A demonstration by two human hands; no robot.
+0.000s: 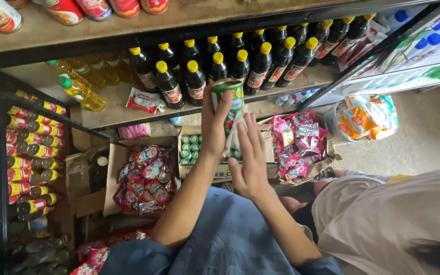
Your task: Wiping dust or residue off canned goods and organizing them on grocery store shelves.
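My left hand (214, 131) grips a green can (228, 100) and holds it up in front of a shelf of dark bottles with yellow caps (215, 66). My right hand (250, 158) lies flat just below and to the right of the can, fingers together, pressing a pale cloth (236, 133) against the can's lower side. Below both hands sits an open cardboard box (202, 170) holding several more green-topped cans (190, 148).
Boxes of red and pink snack packets (146, 178) (296, 142) flank the can box. Yellow oil bottles (80, 89) lie on the shelf at left, with racks of small sauce bottles (29, 158) further left. A person in a beige shirt (388, 224) crouches at right near a plastic bag (362, 118).
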